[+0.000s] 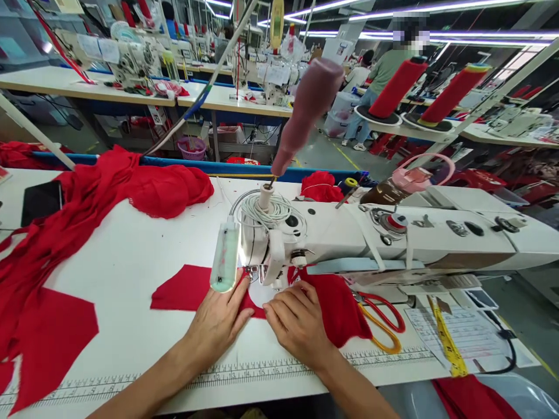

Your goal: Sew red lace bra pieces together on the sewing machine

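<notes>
A piece of red fabric (186, 289) lies on the white sewing table under the needle area of a white sewing machine (332, 233). My left hand (218, 317) rests on this cloth left of the presser foot (257, 273), its fingers stretched out and thumb apart. On the other side, my right hand (301, 323) has its fingers bent together over the cloth, gripping it near the machine; the fingertips are partly hidden. More of the red cloth spreads out to the right of that hand. A lit lamp (225, 256) hangs just above my left fingers.
Scissors (382, 323) with red and orange handles lie at the right, near a yellow tape measure (448, 337) on paper. Crumpled red fabric (100, 186) and a black phone (42, 202) occupy the left. A bottle (402, 183) stands behind the machine. People are in the background.
</notes>
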`<state>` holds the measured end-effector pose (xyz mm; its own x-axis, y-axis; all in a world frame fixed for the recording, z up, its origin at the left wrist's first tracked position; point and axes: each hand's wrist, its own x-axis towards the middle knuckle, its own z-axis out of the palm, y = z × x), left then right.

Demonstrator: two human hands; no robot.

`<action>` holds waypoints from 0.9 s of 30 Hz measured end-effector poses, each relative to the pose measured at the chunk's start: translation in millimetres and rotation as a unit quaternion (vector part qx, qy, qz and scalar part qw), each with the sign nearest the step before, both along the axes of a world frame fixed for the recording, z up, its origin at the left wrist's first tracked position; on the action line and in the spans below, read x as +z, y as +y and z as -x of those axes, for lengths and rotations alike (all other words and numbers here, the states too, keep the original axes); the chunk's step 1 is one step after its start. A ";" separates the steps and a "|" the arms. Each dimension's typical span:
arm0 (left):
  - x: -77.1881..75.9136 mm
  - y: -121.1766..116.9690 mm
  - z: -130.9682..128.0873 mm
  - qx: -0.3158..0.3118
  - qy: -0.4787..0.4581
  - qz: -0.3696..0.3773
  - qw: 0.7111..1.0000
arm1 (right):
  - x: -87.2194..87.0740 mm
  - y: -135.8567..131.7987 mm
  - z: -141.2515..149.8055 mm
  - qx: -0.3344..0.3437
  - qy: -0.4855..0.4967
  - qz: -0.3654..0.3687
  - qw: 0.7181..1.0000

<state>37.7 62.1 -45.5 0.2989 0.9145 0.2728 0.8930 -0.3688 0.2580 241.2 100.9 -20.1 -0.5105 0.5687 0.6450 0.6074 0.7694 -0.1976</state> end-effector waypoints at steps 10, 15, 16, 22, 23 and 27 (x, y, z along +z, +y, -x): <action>-1.3 0.7 -2.9 0.001 0.012 -0.022 1.000 | 1.5 -1.3 0.4 -0.019 -0.032 -0.018 0.999; -2.3 -5.3 -4.5 0.004 0.011 -0.049 0.999 | -1.4 -3.4 -1.3 -0.021 -0.042 -0.032 0.998; -2.4 -8.2 -4.5 0.005 0.010 -0.051 0.999 | -2.3 -3.7 -1.4 -0.021 -0.045 -0.033 0.998; 8.4 -18.8 3.8 0.011 -0.001 -0.059 0.998 | -5.3 -3.7 1.1 -0.008 -0.053 -0.042 0.998; 12.0 -18.0 6.0 0.014 -0.010 -0.058 0.998 | -5.3 -4.4 1.6 -0.007 -0.054 -0.041 0.998; 24.3 -11.5 11.3 0.028 -0.039 -0.047 0.998 | -2.5 -8.1 3.2 -0.008 -0.025 0.015 1.000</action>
